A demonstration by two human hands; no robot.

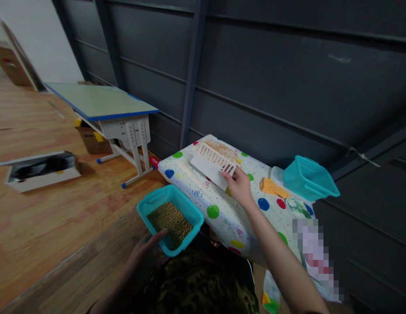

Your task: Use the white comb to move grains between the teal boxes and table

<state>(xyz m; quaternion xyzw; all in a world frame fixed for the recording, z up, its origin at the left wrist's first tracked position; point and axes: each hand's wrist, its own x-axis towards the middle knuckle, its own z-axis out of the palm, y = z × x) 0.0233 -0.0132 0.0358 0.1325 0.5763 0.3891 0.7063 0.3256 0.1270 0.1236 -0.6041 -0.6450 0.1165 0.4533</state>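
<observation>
A: What's the biggest thing here?
B: The dark wall (281, 87), with the spotted, cloth-covered table (235, 218) set along it. Backing onto a wall probably helps the table stay put and leaves the near side to the person

A: And the teal tub (186, 201)?
B: It's off the table's near edge, close to the person's body. The left hand (148, 245) grips its near-left rim, thumb over the top; I can't see what the fingers do underneath. My guess is that the body side is an easy place to bear such a load

A: There's a second tub (309, 176), though?
B: Yes, at the far right end, by the wall, out of the way of both arms, I'd say

A: What has the right hand (239, 183) got?
B: A white slotted tray (206, 168), pinched firmly at its right end, over the table. Held by the end, most of it is left free of the fingers

A: Smaller still?
B: The orange cloth (274, 187), lying this side of that second tub. Then the greenish-brown beans (172, 220) inside the held tub, and the fine tan bits (220, 149) strewn on the table beyond the tray
</observation>
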